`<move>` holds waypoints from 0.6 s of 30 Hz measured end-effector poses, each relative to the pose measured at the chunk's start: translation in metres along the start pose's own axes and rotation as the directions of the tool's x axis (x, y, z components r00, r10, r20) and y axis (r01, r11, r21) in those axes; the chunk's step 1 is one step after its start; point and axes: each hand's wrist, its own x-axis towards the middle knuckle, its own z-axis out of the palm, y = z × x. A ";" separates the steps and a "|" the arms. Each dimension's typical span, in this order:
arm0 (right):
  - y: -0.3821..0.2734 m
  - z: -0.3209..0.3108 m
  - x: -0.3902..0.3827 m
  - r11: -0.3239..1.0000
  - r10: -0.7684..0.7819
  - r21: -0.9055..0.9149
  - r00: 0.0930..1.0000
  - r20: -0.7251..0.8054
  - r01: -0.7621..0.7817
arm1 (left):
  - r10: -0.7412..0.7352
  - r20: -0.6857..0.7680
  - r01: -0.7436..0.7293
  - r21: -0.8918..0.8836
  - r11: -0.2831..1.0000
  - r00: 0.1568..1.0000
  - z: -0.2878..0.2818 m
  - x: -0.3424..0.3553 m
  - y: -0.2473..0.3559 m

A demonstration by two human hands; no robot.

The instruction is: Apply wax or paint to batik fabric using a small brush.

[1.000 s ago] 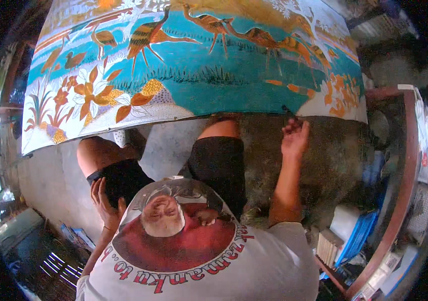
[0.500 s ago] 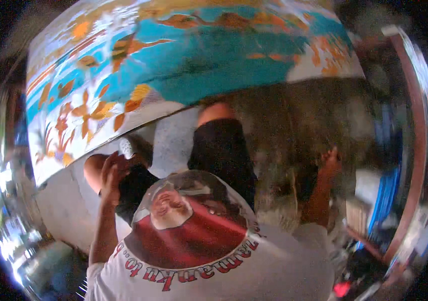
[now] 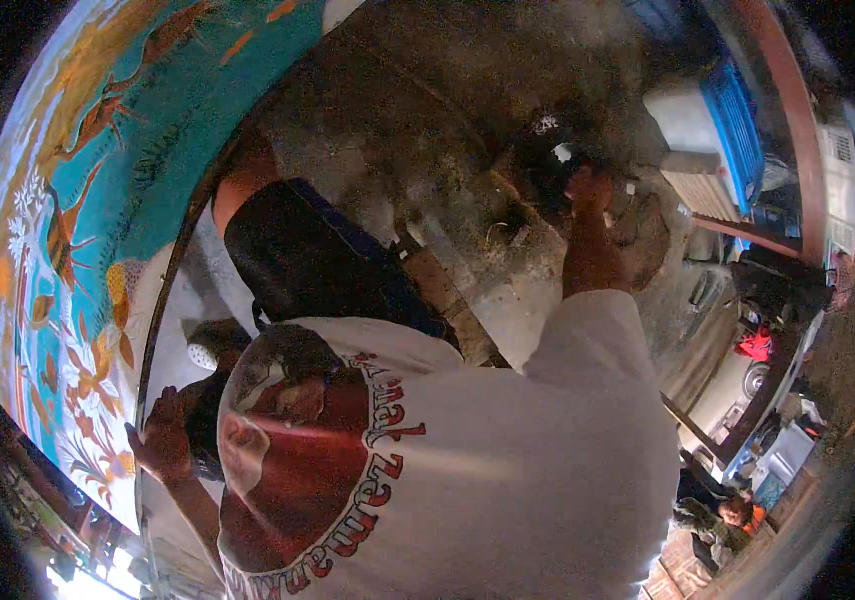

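Note:
A large painted sheet [image 3: 177,140], with teal ground and orange-brown birds, leaves and flowers, fills the left side. My left hand [image 3: 164,438] is beside its near edge, fingers apart and nothing seen in them; whether it touches the edge I cannot tell. Out to the right, my right arm stretches down to a dark, round thing [image 3: 537,175] on the floor, which has a pale patch inside. My right hand [image 3: 589,190] is at its right rim. Dim light hides the fingers there, so a grip cannot be made out.
A white container [image 3: 685,118] stands beside a blue ribbed crate [image 3: 730,135] at the upper right. A brown post [image 3: 789,110] rises behind them. Stained concrete floor [image 3: 427,130] lies ahead. Household clutter, with a red item [image 3: 754,345], fills the right side.
My view and body have turned right, so the painted sheet has swung to the left. My right hand has reached out to the dark round thing; my left hand has moved near the sheet's edge.

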 end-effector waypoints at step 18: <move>-0.082 0.043 -0.076 0.772 -0.116 0.590 0.860 0.497 -0.237 | -0.239 0.577 -0.015 0.399 0.917 0.781 -0.023 -0.013 0.027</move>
